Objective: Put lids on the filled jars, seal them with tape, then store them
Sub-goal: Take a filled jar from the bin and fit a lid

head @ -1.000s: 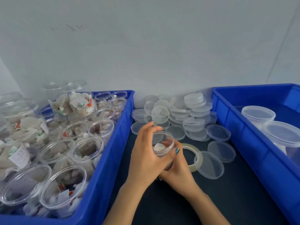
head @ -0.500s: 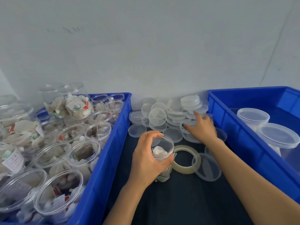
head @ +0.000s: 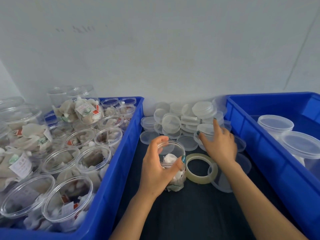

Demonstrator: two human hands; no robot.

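Note:
My left hand grips a clear open jar holding white packets, which stands upright on the dark table between the two crates. A roll of clear tape lies flat just right of the jar. My right hand reaches into the pile of clear lids behind the tape, thumb and forefinger around the edge of one clear lid. Whether that lid is lifted off the pile cannot be told.
A blue crate at the left is packed with several open filled jars. Another blue crate at the right holds lidded jars. Loose lids lie on the dark table beside the tape. A white wall stands right behind.
My right hand let go of the jar, moved right and back to the lid pile, and now closes on a lid. My left hand kept hold of the jar.

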